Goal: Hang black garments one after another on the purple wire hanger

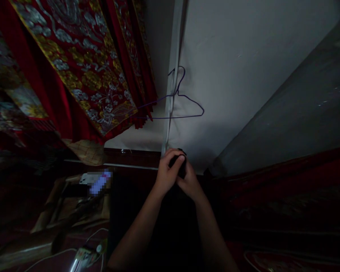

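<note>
Both of my hands are together at the lower middle, closed around a small dark bundle (182,170) that looks black and soft; its kind cannot be made out. My left hand (169,172) wraps it from the left, its thumb lying over the top. From the right, my right hand (191,181) grips the same bundle, with most of its fingers hidden behind it. Above the hands, a thin purple clothes hanger (187,116) hangs bare against a pale vertical strip (174,49) on the wall.
Red embroidered cloth (81,71) with gold and silver patterns hangs at upper left. Below it stands a wooden bamboo-like chair (49,204), with a phone-like item (100,183) blurred out on it. A power strip (86,257) with cables lies at lower left. Plastic sheeting (294,113) covers the right side.
</note>
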Motion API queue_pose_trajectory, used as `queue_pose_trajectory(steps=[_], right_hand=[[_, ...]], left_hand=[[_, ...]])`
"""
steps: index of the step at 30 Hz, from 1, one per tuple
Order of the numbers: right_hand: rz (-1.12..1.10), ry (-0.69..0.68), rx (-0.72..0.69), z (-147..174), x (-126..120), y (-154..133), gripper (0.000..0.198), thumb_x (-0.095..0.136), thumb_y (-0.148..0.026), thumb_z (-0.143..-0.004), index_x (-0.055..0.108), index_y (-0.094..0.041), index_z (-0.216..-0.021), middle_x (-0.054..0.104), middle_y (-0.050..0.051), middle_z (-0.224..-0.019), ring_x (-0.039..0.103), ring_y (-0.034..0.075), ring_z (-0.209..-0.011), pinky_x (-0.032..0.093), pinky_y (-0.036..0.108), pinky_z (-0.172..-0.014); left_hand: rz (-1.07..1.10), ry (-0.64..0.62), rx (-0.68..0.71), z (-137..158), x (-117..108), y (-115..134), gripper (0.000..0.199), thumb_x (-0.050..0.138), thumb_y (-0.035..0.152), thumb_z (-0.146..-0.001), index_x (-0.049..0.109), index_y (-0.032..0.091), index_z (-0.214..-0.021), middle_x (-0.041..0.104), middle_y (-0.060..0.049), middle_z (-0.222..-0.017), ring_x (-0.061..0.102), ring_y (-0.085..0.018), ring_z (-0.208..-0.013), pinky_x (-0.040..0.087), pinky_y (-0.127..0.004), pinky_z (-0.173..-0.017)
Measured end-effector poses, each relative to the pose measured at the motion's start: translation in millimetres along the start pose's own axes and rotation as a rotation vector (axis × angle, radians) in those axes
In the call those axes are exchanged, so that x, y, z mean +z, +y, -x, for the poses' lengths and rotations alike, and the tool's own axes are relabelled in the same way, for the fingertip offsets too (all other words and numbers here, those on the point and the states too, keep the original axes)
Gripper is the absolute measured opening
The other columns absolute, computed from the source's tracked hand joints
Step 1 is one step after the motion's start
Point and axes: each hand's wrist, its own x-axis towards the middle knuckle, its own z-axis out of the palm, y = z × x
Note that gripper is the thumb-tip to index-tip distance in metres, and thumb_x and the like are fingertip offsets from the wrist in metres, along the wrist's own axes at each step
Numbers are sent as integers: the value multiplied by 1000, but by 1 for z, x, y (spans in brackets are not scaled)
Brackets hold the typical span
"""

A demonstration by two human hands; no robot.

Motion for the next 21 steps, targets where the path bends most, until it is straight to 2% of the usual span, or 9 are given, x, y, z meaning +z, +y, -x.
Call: queue_pose_trajectory(steps=[2, 4, 7, 9, 11, 13, 16, 19, 21], right_hand=[[-60, 119, 87, -5, 1, -4, 39, 66, -42, -80, 67, -21, -112, 71, 8, -114, 64, 26, -107, 51, 39, -94], [-83, 193, 216, -13, -6, -12, 27, 62, -42, -76, 70, -20, -89, 71, 5, -87, 65, 23, -84, 52, 33, -74], [12, -38, 273, -29, -31, -38, 18, 62, -36, -67, 64, -19, -65, 59, 0, -61, 54, 16, -59, 41, 26, -53], [120, -265, 188, -45, -47, -60, 17, 60, -32, -68, 60, -18, -57, 53, -1, -55, 47, 13, -53, 36, 25, -50], [243, -333, 52, -64, -59, -75, 20, 56, -29, -71, 56, -19, -54, 50, -2, -53, 45, 12, -51, 34, 25, -49], [332, -235, -106, -86, -63, -80, 18, 56, -27, -74, 58, -19, -59, 54, -1, -57, 49, 13, -55, 37, 25, -52], [332, -63, -211, -114, -56, -69, 15, 61, -30, -77, 69, -19, -85, 62, 0, -67, 55, 15, -59, 41, 26, -56], [249, -6, -176, -129, -35, -54, 28, 59, -38, -85, 68, -20, -105, 62, 0, -67, 56, 17, -58, 44, 29, -56], [213, 1, -226, -131, -22, -49, 32, 54, -41, -90, 68, -22, -111, 69, 4, -84, 64, 21, -76, 51, 33, -71]], left_hand=[[-147, -66, 102, -4, -1, 8, 16, 63, 34, -94, 70, 20, -93, 63, -6, -99, 58, -20, -101, 44, -34, -97], [-224, -137, 137, -11, -9, 14, 17, 62, 35, -94, 68, 20, -100, 60, -7, -106, 56, -21, -108, 42, -35, -101], [-210, -397, 54, -16, -28, 17, 30, 54, 40, -98, 58, 21, -121, 60, -8, -119, 55, -22, -117, 41, -36, -106], [-196, -612, -56, -15, -41, 13, 37, 51, 44, -99, 55, 21, -127, 63, -8, -119, 58, -22, -115, 45, -35, -102], [-228, -746, -147, -12, -54, 7, 37, 50, 47, -99, 61, 19, -120, 68, -7, -110, 63, -23, -104, 49, -34, -94], [-299, -744, -177, -10, -67, 2, 37, 51, 49, -98, 66, 16, -108, 69, -5, -99, 64, -22, -91, 51, -32, -86], [-420, -557, -99, -16, -83, 2, 36, 54, 48, -97, 69, 15, -95, 66, -4, -88, 61, -20, -84, 50, -32, -82], [-430, -403, 25, -25, -91, 8, 31, 57, 43, -96, 70, 15, -93, 64, -8, -102, 60, -22, -99, 47, -34, -94], [-352, -390, 36, -26, -90, 10, 29, 58, 41, -96, 71, 15, -96, 61, -10, -116, 56, -24, -114, 42, -35, -104]])
